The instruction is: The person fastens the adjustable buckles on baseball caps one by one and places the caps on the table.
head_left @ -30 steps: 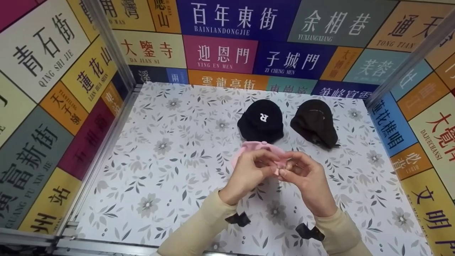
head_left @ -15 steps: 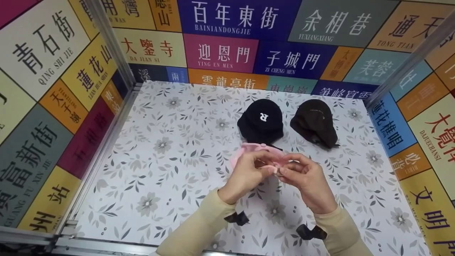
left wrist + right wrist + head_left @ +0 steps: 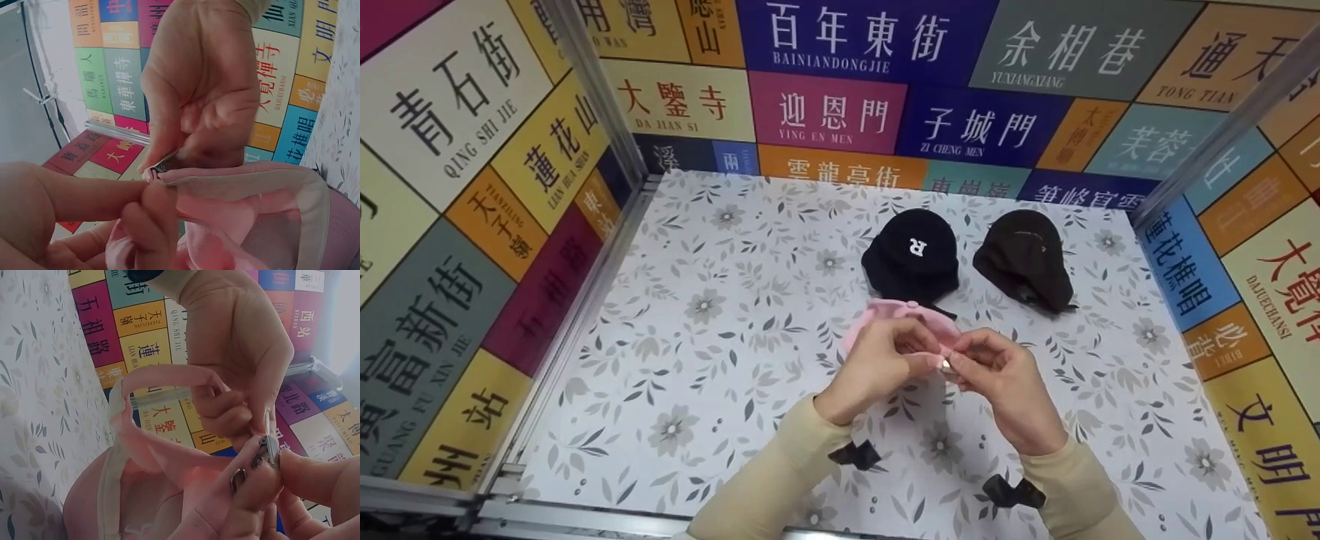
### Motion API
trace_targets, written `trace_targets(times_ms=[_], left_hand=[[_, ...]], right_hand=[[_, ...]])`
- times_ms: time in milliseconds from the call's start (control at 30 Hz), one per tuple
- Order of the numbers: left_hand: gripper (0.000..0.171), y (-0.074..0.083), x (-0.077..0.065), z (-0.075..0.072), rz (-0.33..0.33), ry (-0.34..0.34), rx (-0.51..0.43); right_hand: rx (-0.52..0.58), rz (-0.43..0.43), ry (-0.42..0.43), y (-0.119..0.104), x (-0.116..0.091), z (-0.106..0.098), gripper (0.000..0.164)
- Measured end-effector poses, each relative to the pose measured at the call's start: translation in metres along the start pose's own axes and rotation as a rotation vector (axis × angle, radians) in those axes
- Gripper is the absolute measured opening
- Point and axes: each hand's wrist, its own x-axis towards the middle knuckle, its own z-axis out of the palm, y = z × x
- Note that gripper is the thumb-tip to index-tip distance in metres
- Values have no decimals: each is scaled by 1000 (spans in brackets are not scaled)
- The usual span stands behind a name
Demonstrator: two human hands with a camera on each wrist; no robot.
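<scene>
Both hands work at the back strap of a pink baseball cap (image 3: 911, 308), raised in front of the person. My left hand (image 3: 877, 367) pinches the pink strap (image 3: 163, 374) between thumb and fingers. Opposite it, my right hand (image 3: 1016, 386) pinches the strap's end at a small metal buckle (image 3: 269, 450), the fingertips of the two hands nearly meeting there. A small metal ring (image 3: 238, 481) shows on the strap beside the right fingers. The cap's pale inner sweatband (image 3: 313, 225) faces the left wrist view. The fingers partly hide the buckle.
Just beyond the pink cap, a black cap (image 3: 911, 259) with a white R sits on the floral-patterned tabletop (image 3: 705, 375). To its right lies a dark brown cap (image 3: 1024, 259). Sign-printed panels (image 3: 825, 112) in metal frames wall in the back and sides.
My hands stay at the buckle, with small finger shifts. The right fingers have regripped the strap end, and a shiny bit of the buckle now shows. The other caps have not moved.
</scene>
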Motion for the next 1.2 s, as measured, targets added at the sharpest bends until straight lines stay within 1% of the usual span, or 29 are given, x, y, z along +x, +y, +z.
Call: trace_targets(times_ms=[100,200,367,533,633,767,933,1033,1100,1200], left_hand=[[10,-1,0,-1,-28,19,-118],[10,-1,1,1,-31,37,-200],[5,-2,0,6,15,97,-254],[9,-2,-1,11,55,168,-293],[11,-3,-1,14,60,199,-291],[11,-3,-1,15,67,218,-263],[13,-3,-1,15,69,209,-222],[15,-2,-1,15,59,195,-203],[16,-2,0,15,56,181,-205],[16,-1,1,14,61,145,-235]], right_hand=[[13,5,-4,-1,-1,1,28],[44,2,-16,-2,-2,2,29],[73,-37,-37,-1,-3,3,32],[98,-100,-19,-2,-4,4,32],[78,-137,-7,-2,-4,4,30],[26,-185,6,-2,-4,4,29],[-57,-237,41,-3,-5,5,26],[-87,-251,71,-4,-5,6,25],[-101,-258,83,-5,-4,6,26],[-115,-274,94,-5,-3,5,28]])
